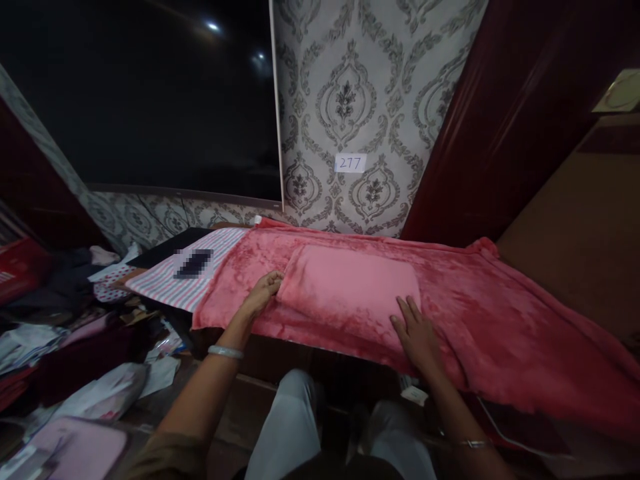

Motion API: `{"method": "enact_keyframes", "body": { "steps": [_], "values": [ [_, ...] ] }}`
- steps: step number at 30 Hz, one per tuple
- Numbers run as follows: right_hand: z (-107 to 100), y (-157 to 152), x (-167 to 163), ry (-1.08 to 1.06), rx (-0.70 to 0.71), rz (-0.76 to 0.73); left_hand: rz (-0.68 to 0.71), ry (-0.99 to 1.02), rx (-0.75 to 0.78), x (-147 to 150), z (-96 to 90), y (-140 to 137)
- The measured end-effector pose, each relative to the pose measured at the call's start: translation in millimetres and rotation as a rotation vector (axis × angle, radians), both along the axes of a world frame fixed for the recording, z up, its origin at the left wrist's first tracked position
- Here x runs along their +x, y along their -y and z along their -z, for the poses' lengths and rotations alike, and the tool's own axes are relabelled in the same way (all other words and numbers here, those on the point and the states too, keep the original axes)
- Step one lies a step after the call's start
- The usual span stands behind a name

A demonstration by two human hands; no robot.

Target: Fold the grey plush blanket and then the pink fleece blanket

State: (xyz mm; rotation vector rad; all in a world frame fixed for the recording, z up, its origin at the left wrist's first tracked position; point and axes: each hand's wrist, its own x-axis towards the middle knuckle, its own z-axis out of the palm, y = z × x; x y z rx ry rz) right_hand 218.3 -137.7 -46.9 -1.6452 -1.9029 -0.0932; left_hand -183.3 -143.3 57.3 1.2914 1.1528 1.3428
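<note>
A folded pink cloth (350, 280), smooth on top and plush at its left and front sides, lies flat on a larger red-pink plush blanket (500, 320). At its left edge is my left hand (265, 291), the fingers closed in a pinch on the cloth's border. My right hand (417, 333) rests palm down near the right front corner, its fingers spread over the cloth and the blanket. What lies under the folds is hidden.
A striped cloth (187, 273) with a blurred dark patch covers the table's left end. Behind it hangs a large black television (165, 100). Piled clothes (85, 360) lie at lower left. A large brown board (590, 220) stands at right. The blanket hangs over the front edge.
</note>
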Motion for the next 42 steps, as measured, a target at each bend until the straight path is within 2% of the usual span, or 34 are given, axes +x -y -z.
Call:
{"method": "enact_keyframes", "body": {
  "steps": [2,6,10,15,20,24,28,32,36,40,42],
  "values": [
    [0,0,0,-0.006,0.002,0.004,0.085,-0.029,-0.033,-2,-1.2,-3],
    [-1,0,-1,-0.014,0.002,0.009,0.284,-0.239,-0.146,-5,-3.3,-8],
    [-2,0,-2,-0.011,-0.003,-0.002,0.359,-0.316,-0.171,-3,-11.2,-16],
    [2,-3,-1,-0.042,0.029,-0.002,0.322,-0.293,-0.106,4,-22.0,-24],
    [1,-2,-3,-0.046,0.022,0.004,0.232,0.038,-0.048,11,-24.1,-19],
    [-2,0,-4,-0.051,-0.003,0.004,0.214,0.061,-0.06,6,-23.9,-13],
    [-4,2,-4,-0.048,-0.023,0.001,0.151,0.072,-0.071,-7,-9.0,-4],
    [-5,3,-4,-0.039,-0.035,0.008,0.113,0.124,-0.154,-16,10.6,7],
    [-3,1,-3,-0.041,-0.027,0.013,0.168,0.1,-0.203,-17,6.9,3],
    [1,0,-3,-0.055,0.014,-0.002,0.286,0.056,-0.272,-15,-7.4,-15],
    [2,0,-4,-0.055,0.026,-0.006,0.287,0.043,-0.319,-15,-10.6,-26]
  ]
}}
